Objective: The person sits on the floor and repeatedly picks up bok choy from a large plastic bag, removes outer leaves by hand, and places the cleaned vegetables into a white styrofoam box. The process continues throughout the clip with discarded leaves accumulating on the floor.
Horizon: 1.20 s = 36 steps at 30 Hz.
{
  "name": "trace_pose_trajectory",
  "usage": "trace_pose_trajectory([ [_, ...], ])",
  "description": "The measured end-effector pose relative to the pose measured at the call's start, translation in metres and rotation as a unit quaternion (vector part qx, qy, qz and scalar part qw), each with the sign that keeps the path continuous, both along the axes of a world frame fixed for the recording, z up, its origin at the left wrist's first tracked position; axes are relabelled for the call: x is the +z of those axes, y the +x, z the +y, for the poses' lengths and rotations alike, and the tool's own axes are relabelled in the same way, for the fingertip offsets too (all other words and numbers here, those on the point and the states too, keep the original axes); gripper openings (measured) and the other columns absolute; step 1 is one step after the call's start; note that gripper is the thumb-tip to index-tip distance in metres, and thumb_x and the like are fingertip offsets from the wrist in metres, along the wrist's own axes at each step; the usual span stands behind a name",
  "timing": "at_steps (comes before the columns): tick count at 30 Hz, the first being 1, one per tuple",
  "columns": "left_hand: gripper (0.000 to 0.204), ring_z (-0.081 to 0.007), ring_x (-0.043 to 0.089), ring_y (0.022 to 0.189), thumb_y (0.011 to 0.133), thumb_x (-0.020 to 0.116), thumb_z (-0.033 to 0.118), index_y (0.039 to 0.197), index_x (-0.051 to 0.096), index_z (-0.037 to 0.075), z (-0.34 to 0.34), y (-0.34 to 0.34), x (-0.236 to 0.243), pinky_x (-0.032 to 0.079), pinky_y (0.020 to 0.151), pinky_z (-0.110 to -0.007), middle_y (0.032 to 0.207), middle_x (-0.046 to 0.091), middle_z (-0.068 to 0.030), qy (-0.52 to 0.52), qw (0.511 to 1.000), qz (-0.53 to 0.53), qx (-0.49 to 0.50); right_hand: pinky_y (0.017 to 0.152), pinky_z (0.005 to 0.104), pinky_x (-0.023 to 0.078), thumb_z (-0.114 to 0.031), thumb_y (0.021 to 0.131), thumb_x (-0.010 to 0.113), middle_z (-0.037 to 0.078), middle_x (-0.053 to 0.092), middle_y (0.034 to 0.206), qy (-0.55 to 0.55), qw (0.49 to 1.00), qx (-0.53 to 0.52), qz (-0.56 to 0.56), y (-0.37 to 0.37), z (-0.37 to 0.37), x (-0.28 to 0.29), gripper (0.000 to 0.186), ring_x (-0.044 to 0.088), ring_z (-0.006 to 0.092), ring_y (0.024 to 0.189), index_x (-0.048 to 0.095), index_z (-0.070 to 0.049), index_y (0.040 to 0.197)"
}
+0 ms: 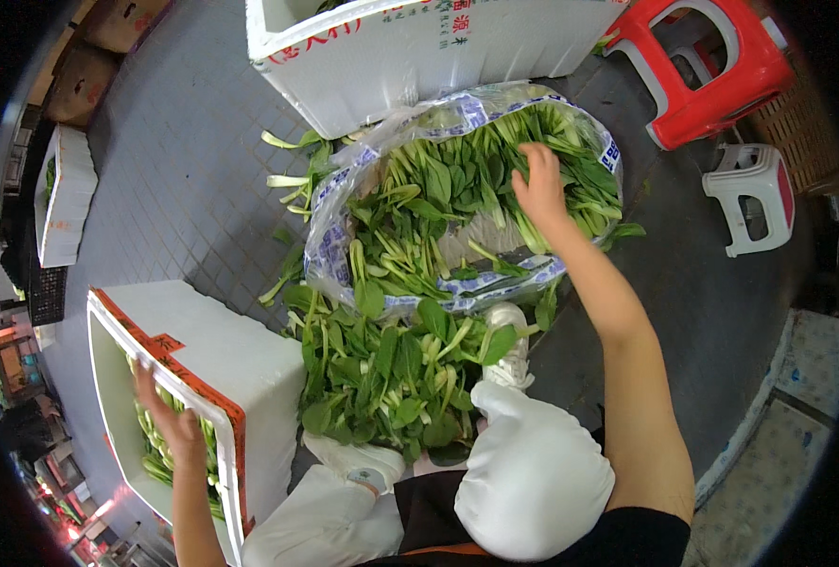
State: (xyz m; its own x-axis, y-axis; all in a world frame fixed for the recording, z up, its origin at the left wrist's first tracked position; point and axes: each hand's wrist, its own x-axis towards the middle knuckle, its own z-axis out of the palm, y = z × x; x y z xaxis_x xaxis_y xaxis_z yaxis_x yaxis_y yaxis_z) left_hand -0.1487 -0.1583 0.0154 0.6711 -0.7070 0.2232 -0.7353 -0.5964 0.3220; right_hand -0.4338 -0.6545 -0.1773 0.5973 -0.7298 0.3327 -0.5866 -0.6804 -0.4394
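Observation:
My right hand [540,184] is over the leafy greens [438,184] in a clear plastic bag [329,236] with blue print, laid wide on the floor. Its thumb and fingers are apart, and I see nothing between them. At the left, my left hand [175,423] is raised at the mouth of a white foam box [216,340] with orange tape along its rim. Those fingers are stretched out and hold nothing. Inside the box lie more greens [155,463], partly hidden behind the hand. A loose heap of greens [381,378] spreads between my feet.
Beyond the bag stands another white foam box [419,66]. A red stool [712,85] and a small white stool [750,198] are at the right. Stray stalks [292,180] lie left of the bag. A farther foam box [68,194] stands at far left.

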Motion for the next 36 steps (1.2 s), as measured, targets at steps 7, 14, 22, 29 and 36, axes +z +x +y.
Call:
trace_pose_trajectory([
  [7, 0.058, -0.0399, 0.031, 0.126, 0.083, 0.052, 0.047, 0.119, 0.045, 0.002, -0.037, -0.018, -0.005, 0.024, 0.104, -0.048, 0.133, 0.039, -0.0192, 0.193, 0.977, 0.034, -0.089, 0.093, 0.0426, 0.038, -0.033, 0.071, 0.073, 0.019, 0.039, 0.126, 0.088, 0.941, -0.237, 0.226, 0.065, -0.053, -0.021, 0.081, 0.040, 0.0347, 0.118, 0.031, -0.002, 0.132],
  [14, 0.035, -0.0387, 0.041, 0.116, 0.077, 0.058, 0.024, 0.102, 0.054, 0.001, -0.050, -0.022, -0.002, 0.031, 0.098, -0.046, 0.120, 0.049, -0.0185, 0.163, 0.981, 0.061, -0.082, 0.075, 0.0455, 0.050, -0.016, 0.075, 0.066, 0.020, 0.062, 0.095, 0.120, 0.939, -0.172, 0.272, 0.055, -0.110, -0.014, 0.035, 0.061, 0.0365, 0.089, 0.053, -0.001, 0.104],
  [22, 0.027, -0.0364, 0.047, 0.107, 0.070, 0.062, 0.010, 0.095, 0.056, 0.002, -0.050, -0.026, -0.004, 0.035, 0.092, -0.044, 0.112, 0.053, -0.0170, 0.129, 0.986, 0.074, -0.076, 0.069, 0.0377, 0.051, -0.015, 0.069, 0.067, 0.020, 0.064, 0.082, 0.151, 0.953, -0.032, 0.262, 0.022, -0.109, 0.079, 0.022, 0.063, 0.0304, 0.078, 0.066, 0.001, 0.085],
  [29, 0.041, -0.0353, 0.042, 0.115, 0.071, 0.068, 0.019, 0.106, 0.053, 0.004, -0.071, -0.043, -0.003, 0.030, 0.098, -0.048, 0.119, 0.049, -0.0149, 0.217, 0.956, -0.104, -0.168, 0.085, 0.0271, 0.045, -0.005, 0.074, 0.067, 0.005, 0.065, 0.100, 0.706, 0.685, 0.162, -0.073, -0.036, 0.004, 0.084, 0.033, 0.060, 0.0120, 0.089, 0.061, -0.001, 0.107],
  [36, 0.066, -0.0223, 0.053, 0.104, 0.083, 0.062, 0.040, 0.128, 0.037, 0.000, -0.197, -0.131, -0.079, 0.042, 0.087, -0.034, 0.113, 0.055, -0.0157, -0.006, 0.732, 0.681, -0.021, 0.089, 0.0298, 0.044, -0.011, 0.072, 0.071, 0.006, 0.061, 0.110, 0.828, 0.486, 0.203, -0.193, -0.016, 0.113, 0.037, 0.051, 0.058, 0.0147, 0.098, 0.054, -0.003, 0.120],
])
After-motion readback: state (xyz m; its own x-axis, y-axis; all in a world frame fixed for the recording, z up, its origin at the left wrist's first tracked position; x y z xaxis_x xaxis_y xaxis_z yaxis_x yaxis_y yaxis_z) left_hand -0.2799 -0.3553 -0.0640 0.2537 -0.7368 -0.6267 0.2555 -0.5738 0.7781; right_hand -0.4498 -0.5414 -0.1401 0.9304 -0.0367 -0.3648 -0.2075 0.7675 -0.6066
